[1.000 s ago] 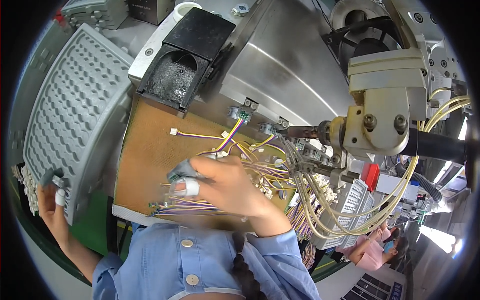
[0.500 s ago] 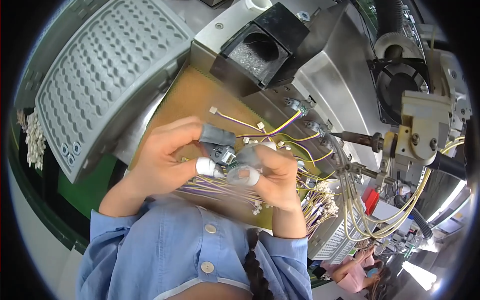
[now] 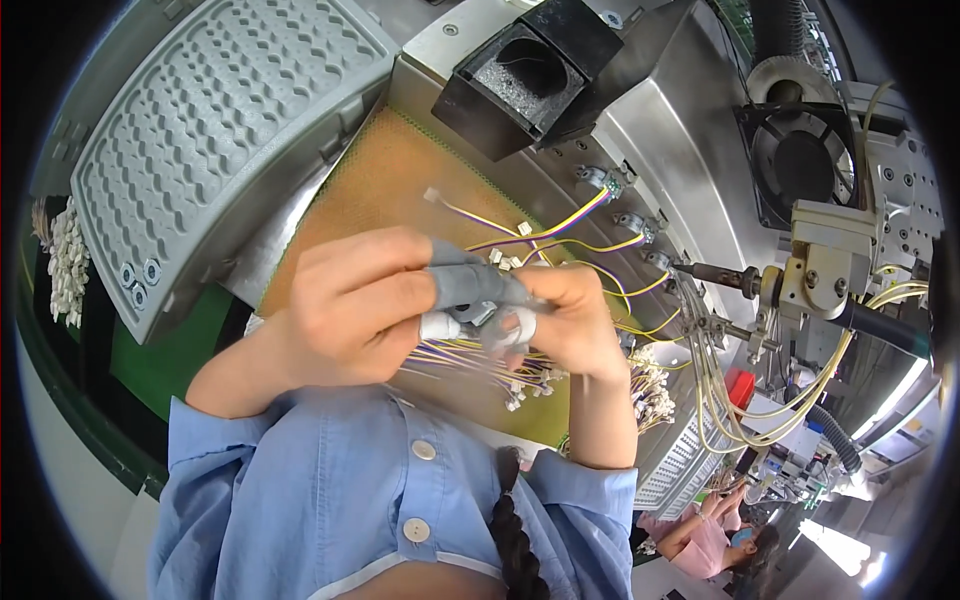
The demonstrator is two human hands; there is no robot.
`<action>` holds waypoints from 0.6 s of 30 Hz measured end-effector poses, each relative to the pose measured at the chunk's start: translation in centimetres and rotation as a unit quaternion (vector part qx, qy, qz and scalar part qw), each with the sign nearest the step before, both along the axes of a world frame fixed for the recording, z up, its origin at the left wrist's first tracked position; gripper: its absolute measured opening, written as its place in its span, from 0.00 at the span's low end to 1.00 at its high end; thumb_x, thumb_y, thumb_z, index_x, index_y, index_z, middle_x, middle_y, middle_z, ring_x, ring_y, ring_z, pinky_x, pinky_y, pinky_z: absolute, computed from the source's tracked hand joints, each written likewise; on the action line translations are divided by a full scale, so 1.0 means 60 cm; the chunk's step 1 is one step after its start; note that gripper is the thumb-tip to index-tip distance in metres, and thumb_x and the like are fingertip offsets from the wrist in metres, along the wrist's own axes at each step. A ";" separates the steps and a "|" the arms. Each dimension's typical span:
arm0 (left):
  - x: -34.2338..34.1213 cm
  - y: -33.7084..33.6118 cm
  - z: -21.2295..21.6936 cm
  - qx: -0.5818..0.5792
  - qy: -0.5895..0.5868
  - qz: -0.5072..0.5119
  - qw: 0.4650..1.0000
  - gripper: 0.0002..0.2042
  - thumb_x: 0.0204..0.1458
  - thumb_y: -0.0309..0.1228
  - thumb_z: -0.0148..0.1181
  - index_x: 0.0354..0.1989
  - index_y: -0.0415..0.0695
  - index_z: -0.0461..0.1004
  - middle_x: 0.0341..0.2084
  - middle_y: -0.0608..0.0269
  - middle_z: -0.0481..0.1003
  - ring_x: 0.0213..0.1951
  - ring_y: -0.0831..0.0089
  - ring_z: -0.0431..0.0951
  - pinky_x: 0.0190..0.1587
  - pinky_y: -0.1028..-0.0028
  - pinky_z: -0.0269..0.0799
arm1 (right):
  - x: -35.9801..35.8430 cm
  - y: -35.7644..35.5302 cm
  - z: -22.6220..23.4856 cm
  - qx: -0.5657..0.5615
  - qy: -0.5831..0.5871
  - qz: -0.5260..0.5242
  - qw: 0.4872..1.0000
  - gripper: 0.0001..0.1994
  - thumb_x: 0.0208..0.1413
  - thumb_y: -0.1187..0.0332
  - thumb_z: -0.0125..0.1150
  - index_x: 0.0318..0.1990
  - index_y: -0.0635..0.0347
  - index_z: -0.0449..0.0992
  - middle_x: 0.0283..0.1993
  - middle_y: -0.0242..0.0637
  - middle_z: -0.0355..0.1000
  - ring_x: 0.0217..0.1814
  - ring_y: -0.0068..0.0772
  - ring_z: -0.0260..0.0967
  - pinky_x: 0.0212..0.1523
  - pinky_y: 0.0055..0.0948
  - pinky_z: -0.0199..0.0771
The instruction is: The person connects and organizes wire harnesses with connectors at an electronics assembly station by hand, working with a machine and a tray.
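Room is tight around your hands: the grey moulded plastic tray (image 3: 215,150) with rows of pockets rises on your left, the black square funnel-shaped hopper (image 3: 525,75) sits above, and the metal machine head with pale yellow tubes (image 3: 830,270) crowds in from the right. Open space is mostly the brown perforated board (image 3: 385,195) on the bench, just beyond your knuckles.

Your left hand (image 3: 365,300) and right hand (image 3: 565,320) meet at the middle, fingers curled inward and fingertips pressed together; several fingertips wear grey and white finger cots. Between them you pinch a small white plastic connector (image 3: 478,316) at the end of the bundle of thin purple, yellow and white wires (image 3: 470,360), which fans out below your hands over the board. Both hands are closed narrowly on that piece.

Compared with half a second ago, your hands remain joined in the same pinch but sit closer to the view, and the tray and hopper have shifted slightly upward.
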State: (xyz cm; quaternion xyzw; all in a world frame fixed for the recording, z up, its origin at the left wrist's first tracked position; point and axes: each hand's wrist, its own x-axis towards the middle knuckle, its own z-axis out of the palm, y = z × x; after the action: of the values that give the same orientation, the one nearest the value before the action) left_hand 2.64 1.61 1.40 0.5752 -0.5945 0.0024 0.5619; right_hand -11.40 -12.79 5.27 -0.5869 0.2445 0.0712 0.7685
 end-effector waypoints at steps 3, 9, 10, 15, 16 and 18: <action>0.019 -0.002 0.029 0.085 -0.025 -0.100 0.991 0.12 0.27 0.19 0.56 0.26 0.40 0.73 0.24 0.61 0.70 0.22 0.65 0.71 0.21 0.70 0.66 | -0.012 -0.015 -0.029 -0.024 -0.049 0.020 0.998 0.04 0.43 0.76 0.64 0.30 0.65 0.77 0.24 0.33 0.74 0.23 0.15 0.69 0.19 0.15 0.69; 0.041 -0.042 0.006 0.134 0.034 -0.202 0.969 0.14 0.30 0.21 0.59 0.31 0.40 0.71 0.26 0.61 0.68 0.34 0.60 0.69 0.37 0.67 0.64 | -0.013 -0.005 -0.037 0.013 -0.093 -0.001 0.996 0.17 0.43 0.65 0.67 0.37 0.67 0.74 0.31 0.37 0.74 0.30 0.23 0.72 0.32 0.23 0.73; 0.032 -0.037 -0.018 0.122 0.105 -0.182 0.970 0.14 0.32 0.23 0.60 0.33 0.41 0.71 0.27 0.61 0.67 0.35 0.60 0.68 0.37 0.67 0.64 | -0.005 0.009 -0.019 0.024 -0.069 -0.027 0.997 0.09 0.42 0.75 0.65 0.33 0.66 0.75 0.25 0.31 0.72 0.27 0.18 0.70 0.27 0.19 0.70; 0.059 0.035 -0.050 0.386 0.089 -0.067 0.916 0.13 0.38 0.28 0.58 0.35 0.42 0.72 0.31 0.59 0.65 0.36 0.61 0.67 0.38 0.68 0.65 | -0.035 0.019 0.002 -0.325 -0.071 -0.146 0.932 0.12 0.39 0.70 0.69 0.32 0.64 0.75 0.25 0.29 0.73 0.25 0.16 0.67 0.28 0.19 0.68; 0.059 0.045 -0.064 0.386 0.087 -0.070 0.916 0.13 0.38 0.28 0.58 0.35 0.42 0.72 0.31 0.59 0.65 0.36 0.61 0.67 0.38 0.68 0.65 | -0.037 0.020 0.011 -0.278 -0.058 -0.176 0.943 0.12 0.38 0.70 0.69 0.32 0.64 0.75 0.25 0.29 0.73 0.26 0.16 0.67 0.29 0.19 0.69; 0.043 0.061 -0.095 0.287 -0.188 -0.060 0.937 0.10 0.36 0.27 0.56 0.31 0.42 0.72 0.28 0.60 0.66 0.35 0.63 0.67 0.36 0.69 0.65 | -0.040 0.022 0.010 -0.269 -0.089 -0.201 0.938 0.12 0.37 0.71 0.69 0.31 0.64 0.75 0.25 0.30 0.73 0.26 0.17 0.68 0.29 0.19 0.69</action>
State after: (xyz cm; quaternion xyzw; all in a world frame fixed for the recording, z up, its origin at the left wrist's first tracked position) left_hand 5.23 5.28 -4.28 0.6642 -0.6983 -0.0936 0.2497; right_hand -13.81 -11.44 5.86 -0.7147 0.2977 -0.2056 0.5986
